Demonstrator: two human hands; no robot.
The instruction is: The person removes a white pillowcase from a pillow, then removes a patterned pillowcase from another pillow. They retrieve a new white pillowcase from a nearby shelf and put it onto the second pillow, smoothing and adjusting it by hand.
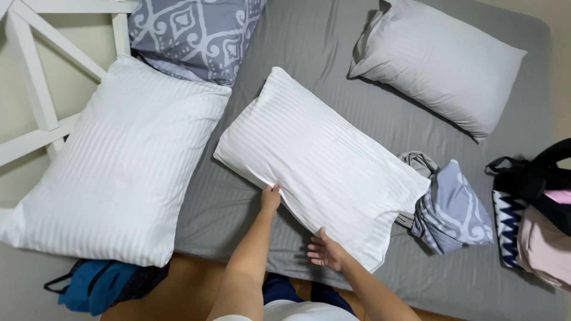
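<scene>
A white striped pillow lies slanted across the middle of the grey bed sheet. My left hand pinches its near long edge, fingers closed on the fabric. My right hand is under the same edge further right, palm up and fingers spread, touching the pillow's underside. A larger white striped pillow lies to the left, overhanging the bed's side. A third white pillow rests at the upper right.
A grey patterned pillow sits at the top by the white headboard frame. A crumpled patterned pillowcase lies right of the middle pillow. Bags stand at the right edge. A blue bag lies on the floor, lower left.
</scene>
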